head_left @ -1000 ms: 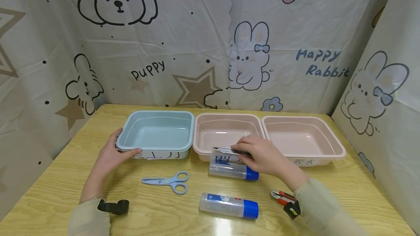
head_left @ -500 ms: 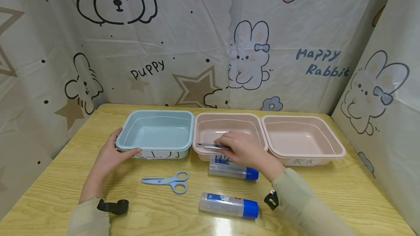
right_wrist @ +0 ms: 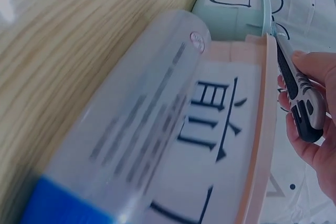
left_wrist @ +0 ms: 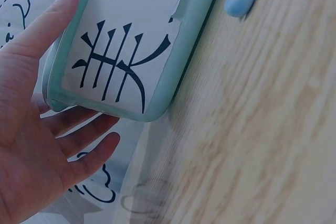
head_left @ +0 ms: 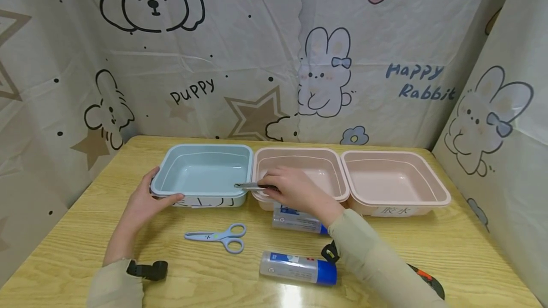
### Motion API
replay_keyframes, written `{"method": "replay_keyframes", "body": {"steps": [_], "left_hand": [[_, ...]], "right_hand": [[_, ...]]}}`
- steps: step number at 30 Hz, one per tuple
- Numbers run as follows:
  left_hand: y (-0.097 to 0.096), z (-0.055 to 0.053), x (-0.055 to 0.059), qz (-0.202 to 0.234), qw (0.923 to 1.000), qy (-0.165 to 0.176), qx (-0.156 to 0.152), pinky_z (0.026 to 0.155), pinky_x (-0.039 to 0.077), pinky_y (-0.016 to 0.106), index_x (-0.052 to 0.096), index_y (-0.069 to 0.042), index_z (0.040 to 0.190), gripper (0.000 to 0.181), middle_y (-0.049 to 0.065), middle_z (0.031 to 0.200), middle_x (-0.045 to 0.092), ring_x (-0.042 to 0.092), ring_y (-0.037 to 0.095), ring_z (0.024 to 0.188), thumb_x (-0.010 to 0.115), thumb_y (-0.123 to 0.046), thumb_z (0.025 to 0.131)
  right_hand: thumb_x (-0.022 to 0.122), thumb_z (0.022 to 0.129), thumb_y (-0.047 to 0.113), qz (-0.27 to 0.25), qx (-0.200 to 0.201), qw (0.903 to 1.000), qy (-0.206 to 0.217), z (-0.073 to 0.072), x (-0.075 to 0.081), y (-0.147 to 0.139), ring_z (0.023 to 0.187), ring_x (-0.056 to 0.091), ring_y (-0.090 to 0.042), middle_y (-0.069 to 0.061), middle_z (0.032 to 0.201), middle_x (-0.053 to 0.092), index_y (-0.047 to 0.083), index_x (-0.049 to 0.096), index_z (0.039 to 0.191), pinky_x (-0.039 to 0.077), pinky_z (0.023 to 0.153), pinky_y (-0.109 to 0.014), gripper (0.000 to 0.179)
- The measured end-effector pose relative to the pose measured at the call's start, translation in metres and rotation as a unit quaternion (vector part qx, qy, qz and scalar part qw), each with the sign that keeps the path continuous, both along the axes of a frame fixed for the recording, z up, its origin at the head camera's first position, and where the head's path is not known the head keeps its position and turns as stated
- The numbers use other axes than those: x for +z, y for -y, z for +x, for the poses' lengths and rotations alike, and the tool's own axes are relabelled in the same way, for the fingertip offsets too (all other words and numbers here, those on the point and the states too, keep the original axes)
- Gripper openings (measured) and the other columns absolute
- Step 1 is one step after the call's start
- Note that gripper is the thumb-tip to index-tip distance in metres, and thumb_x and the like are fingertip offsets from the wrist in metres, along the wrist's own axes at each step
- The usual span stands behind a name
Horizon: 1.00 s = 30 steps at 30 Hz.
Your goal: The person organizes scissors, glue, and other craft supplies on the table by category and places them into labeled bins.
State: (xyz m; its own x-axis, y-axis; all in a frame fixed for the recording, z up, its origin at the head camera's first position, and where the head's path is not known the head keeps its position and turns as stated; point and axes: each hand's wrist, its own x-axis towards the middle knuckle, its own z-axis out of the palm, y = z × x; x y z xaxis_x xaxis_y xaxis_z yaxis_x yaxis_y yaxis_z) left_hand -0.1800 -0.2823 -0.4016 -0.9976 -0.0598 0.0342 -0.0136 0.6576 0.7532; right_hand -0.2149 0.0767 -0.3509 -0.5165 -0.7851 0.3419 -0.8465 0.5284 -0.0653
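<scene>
My right hand point(head_left: 288, 189) holds a grey-and-black utility knife point(right_wrist: 300, 87), its tip pointing left. In the head view it is over the middle pink bin point(head_left: 299, 151), and the knife's tip overlaps the right rim of the blue bin point(head_left: 201, 195). At that bin's left front corner my left hand point(head_left: 147, 201) grips the rim, thumb along the front and fingers round the side. The left wrist view shows the bin's white label point(left_wrist: 118, 66) with black writing. Light-blue scissors point(head_left: 218, 236) lie in front of the blue bin.
A clear bottle with a blue cap point(head_left: 297, 267) lies near the front, and a similar bottle point(head_left: 295, 220) is against the middle bin. The right pink bin point(head_left: 396, 202) stands beside it. A red-and-black utility knife point(head_left: 428, 279) is partly hidden by the right sleeve.
My right hand has carried the grey utility knife leftward across the middle pink bin to the blue bin's edge. The left hand has stayed at its corner.
</scene>
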Motion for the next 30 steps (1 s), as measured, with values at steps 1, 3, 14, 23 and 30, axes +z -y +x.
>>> {"method": "replay_keyframes", "body": {"steps": [1,3,14,23,30], "left_hand": [[0.000,0.000,0.000,0.000,1.0000,0.001,0.000,0.094,0.031,0.061,0.000,-0.009,0.147,0.106,0.029,0.144,0.020,0.030,0.048,0.124,0.071,-0.043,0.076],[0.000,0.000,0.000,0.001,1.0000,0.002,0.001,0.094,0.031,0.061,0.000,-0.009,0.147,0.106,0.029,0.144,0.020,0.030,0.048,0.124,0.071,-0.044,0.075],[0.000,-0.001,-0.001,0.001,1.0000,-0.001,0.002,0.093,0.031,0.061,0.001,-0.009,0.147,0.106,0.029,0.144,0.020,0.031,0.048,0.124,0.071,-0.043,0.075],[0.000,0.000,-0.001,0.002,1.0000,-0.002,0.004,0.094,0.030,0.061,0.000,-0.009,0.147,0.106,0.029,0.144,0.020,0.029,0.048,0.124,0.071,-0.043,0.075],[-0.001,0.000,-0.001,-0.006,0.9999,-0.003,0.007,0.092,0.032,0.061,0.001,-0.010,0.147,0.106,0.029,0.143,0.022,0.031,0.047,0.123,0.071,-0.044,0.075]], "right_hand": [[0.062,0.087,0.021,0.003,-0.002,1.0000,0.003,-0.001,0.000,0.003,0.091,0.058,-0.009,0.005,0.097,0.064,0.015,0.068,0.104,0.047,0.081,-0.025,0.019],[0.062,0.087,0.022,0.009,-0.006,0.9999,0.010,-0.002,0.001,0.009,0.092,0.058,-0.009,0.005,0.098,0.064,0.016,0.068,0.105,0.047,0.082,-0.024,0.020],[0.059,0.089,0.021,0.020,0.007,0.9994,0.028,-0.010,0.004,0.045,0.088,0.058,-0.008,0.003,0.096,0.065,0.014,0.069,0.104,0.047,0.078,-0.022,0.020],[0.056,0.091,0.020,0.031,0.003,0.9972,0.068,-0.014,0.003,0.068,0.093,0.058,-0.011,0.002,0.099,0.064,0.013,0.067,0.108,0.046,0.082,-0.022,0.021],[0.055,0.092,0.019,0.040,0.006,0.9940,0.102,-0.019,-0.003,0.086,0.093,0.058,-0.011,0.001,0.100,0.064,0.012,0.067,0.108,0.046,0.082,-0.020,0.022]]}}
